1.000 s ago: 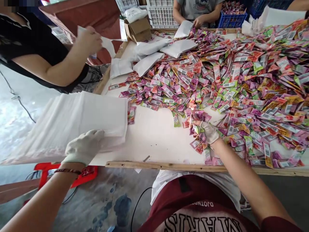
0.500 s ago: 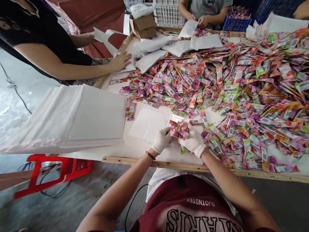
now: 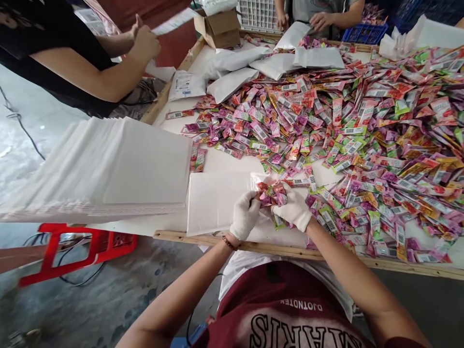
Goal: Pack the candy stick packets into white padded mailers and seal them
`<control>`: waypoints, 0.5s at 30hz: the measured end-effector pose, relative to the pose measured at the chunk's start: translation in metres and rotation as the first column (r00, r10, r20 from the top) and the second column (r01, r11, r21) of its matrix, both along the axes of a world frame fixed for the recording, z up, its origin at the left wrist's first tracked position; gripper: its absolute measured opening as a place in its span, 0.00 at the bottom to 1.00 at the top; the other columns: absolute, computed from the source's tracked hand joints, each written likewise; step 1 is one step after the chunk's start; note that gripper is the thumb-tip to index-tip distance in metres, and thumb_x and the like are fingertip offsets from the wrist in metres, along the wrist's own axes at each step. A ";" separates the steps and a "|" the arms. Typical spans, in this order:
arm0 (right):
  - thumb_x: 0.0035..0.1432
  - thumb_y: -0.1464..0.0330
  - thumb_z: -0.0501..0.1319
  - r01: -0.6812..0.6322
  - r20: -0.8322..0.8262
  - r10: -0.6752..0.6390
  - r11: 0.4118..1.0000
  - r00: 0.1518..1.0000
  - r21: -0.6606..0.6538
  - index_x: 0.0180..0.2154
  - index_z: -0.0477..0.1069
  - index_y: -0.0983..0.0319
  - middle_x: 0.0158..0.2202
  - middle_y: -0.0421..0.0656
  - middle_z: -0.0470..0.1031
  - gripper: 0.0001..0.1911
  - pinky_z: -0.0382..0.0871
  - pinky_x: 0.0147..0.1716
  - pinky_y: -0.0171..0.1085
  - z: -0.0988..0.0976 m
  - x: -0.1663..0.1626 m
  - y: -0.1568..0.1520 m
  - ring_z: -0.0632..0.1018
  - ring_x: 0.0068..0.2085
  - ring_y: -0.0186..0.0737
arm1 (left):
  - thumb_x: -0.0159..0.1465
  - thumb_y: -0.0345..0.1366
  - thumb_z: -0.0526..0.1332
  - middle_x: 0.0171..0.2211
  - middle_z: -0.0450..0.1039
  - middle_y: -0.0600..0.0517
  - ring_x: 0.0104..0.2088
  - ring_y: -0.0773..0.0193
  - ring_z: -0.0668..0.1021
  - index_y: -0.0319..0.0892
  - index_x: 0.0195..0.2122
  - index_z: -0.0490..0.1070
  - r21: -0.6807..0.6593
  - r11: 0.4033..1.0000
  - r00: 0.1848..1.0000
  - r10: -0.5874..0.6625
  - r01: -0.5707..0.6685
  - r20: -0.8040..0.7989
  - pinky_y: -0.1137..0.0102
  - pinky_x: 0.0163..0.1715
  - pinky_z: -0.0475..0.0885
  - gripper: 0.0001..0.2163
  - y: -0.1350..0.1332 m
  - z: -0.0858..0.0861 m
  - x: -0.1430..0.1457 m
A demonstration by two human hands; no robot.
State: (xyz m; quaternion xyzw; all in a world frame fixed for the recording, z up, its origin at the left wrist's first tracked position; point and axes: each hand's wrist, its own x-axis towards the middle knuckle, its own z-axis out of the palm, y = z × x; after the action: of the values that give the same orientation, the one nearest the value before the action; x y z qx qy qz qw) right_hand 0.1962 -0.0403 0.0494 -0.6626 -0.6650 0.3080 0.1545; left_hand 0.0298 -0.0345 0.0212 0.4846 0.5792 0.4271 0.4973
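Thick stack of flat white mailer bags (image 3: 108, 169) at the table's left edge, overhanging it. Brown cardboard box (image 3: 219, 28) at the far left corner, white plastic crate (image 3: 259, 14) behind it. Filled white mailers (image 3: 253, 67) along the far edge. Red plastic stool (image 3: 78, 251) on the grey floor below.
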 end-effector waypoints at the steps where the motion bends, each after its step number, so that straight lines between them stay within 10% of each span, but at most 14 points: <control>1: 0.49 0.62 0.63 -0.012 0.017 0.013 1.000 1.000 -0.022 0.48 0.65 0.57 0.35 0.40 0.79 0.23 0.69 0.37 0.37 0.003 -0.001 0.000 0.78 0.37 0.44 | 0.55 0.36 0.59 0.22 0.67 0.55 0.27 0.68 0.68 0.41 0.25 0.72 0.023 0.998 0.997 -0.051 0.053 -0.063 0.74 0.29 0.64 0.06 0.000 0.000 -0.003; 8: 0.49 0.61 0.64 -0.340 0.376 0.379 0.925 0.845 -0.167 0.55 0.65 0.61 0.43 0.55 0.78 0.31 0.71 0.35 0.44 0.030 -0.023 0.008 0.80 0.41 0.57 | 0.55 0.35 0.57 0.21 0.65 0.57 0.22 0.69 0.65 0.41 0.28 0.72 -0.086 0.996 1.000 -0.026 0.026 -0.006 0.74 0.24 0.61 0.06 0.010 0.001 -0.024; 15: 0.47 0.63 0.64 -0.397 0.338 0.493 0.862 0.801 -0.316 0.45 0.74 0.62 0.41 0.56 0.80 0.22 0.74 0.35 0.47 0.029 -0.037 0.041 0.82 0.41 0.58 | 0.64 0.40 0.56 0.26 0.72 0.52 0.27 0.63 0.72 0.44 0.30 0.72 0.227 0.963 0.895 -0.031 0.147 -0.445 0.70 0.31 0.65 0.09 -0.017 0.036 -0.010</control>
State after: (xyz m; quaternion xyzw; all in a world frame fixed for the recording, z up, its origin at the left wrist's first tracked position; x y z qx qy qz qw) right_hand 0.1591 0.0009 0.0785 -0.5492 -0.7796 0.2653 -0.1426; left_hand 0.0203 -0.0520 0.0569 0.6540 0.5933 0.3547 0.3073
